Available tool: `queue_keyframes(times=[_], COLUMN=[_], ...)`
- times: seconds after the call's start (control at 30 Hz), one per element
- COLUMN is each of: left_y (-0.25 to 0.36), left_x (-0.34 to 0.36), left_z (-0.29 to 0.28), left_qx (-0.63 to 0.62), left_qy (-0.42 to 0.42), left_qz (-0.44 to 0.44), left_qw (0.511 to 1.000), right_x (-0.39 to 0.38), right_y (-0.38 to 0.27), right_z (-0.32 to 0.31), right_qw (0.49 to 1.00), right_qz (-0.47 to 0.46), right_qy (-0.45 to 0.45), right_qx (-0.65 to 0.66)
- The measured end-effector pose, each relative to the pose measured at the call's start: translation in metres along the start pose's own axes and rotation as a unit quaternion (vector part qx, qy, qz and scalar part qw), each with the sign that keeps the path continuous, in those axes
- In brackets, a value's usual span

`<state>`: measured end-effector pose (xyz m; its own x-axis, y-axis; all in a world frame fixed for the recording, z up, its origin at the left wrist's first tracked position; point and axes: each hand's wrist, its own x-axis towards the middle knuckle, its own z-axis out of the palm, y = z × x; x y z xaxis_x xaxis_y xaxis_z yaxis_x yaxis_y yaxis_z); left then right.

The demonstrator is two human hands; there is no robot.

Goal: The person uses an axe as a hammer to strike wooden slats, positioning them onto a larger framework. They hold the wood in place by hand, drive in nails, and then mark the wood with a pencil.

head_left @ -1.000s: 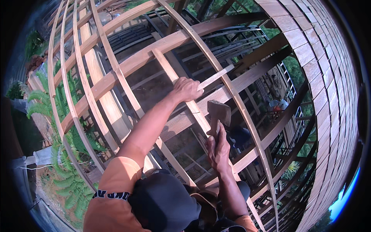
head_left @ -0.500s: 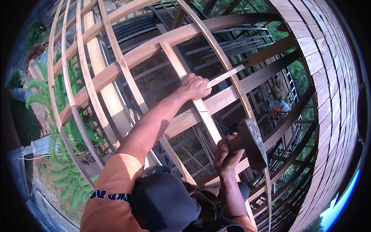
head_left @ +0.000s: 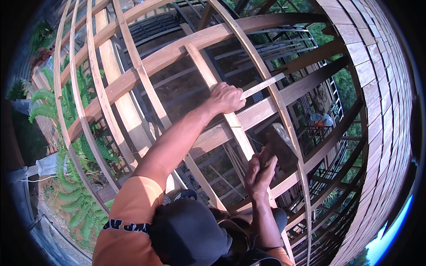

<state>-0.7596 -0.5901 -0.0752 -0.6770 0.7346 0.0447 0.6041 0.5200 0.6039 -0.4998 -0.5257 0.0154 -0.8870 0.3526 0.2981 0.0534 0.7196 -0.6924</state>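
My left hand (head_left: 226,97) is closed around one end of a short, thin wooden stick (head_left: 265,86). That hand rests on a light wooden batten, and the stick sticks out to the right across another, curved-looking batten (head_left: 276,94). Lower and to the right, my right hand (head_left: 260,174) grips a dark, broad-bladed chopping tool (head_left: 282,148) with a pale, worn edge. Its handle is mostly hidden by my fingers. The blade is raised near the curved-looking batten, apart from the stick; I cannot tell whether it touches the batten.
Wooden rafters (head_left: 177,49) and battens form an open roof frame with wide gaps. Wooden shingles (head_left: 377,93) cover the right side. Green ferns (head_left: 71,195) grow below at left. A dark cap (head_left: 191,232) fills part of the lower edge.
My right hand has tilted the bladed tool up and to the left. My left hand still holds the stick, in nearly the same place.
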Motion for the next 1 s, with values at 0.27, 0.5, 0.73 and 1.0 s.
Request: queue_keyframes(times=[0.27, 0.5, 0.73, 1.0], left_y=[-0.008, 0.004, -0.006, 0.002], left_x=[-0.003, 0.004, -0.003, -0.001], left_z=[0.001, 0.000, -0.002, 0.003], left_qx=[-0.001, 0.000, -0.012, 0.003], left_qy=[0.001, -0.021, -0.012, -0.022], left_qz=[-0.004, -0.004, -0.008, -0.001], left_qw=[1.000, 1.000, 1.000, 1.000], right_x=[0.034, -0.003, 0.029, -0.014], right_y=[-0.037, 0.019, -0.031, 0.042], right_z=[-0.029, 0.010, -0.024, 0.015], right_qw=[0.964, 0.980, 0.962, 0.970], right_qz=[-0.043, 0.130, -0.036, 0.185], right_qy=[0.097, -0.115, 0.102, -0.141], right_qx=[0.244, -0.093, 0.250, -0.069])
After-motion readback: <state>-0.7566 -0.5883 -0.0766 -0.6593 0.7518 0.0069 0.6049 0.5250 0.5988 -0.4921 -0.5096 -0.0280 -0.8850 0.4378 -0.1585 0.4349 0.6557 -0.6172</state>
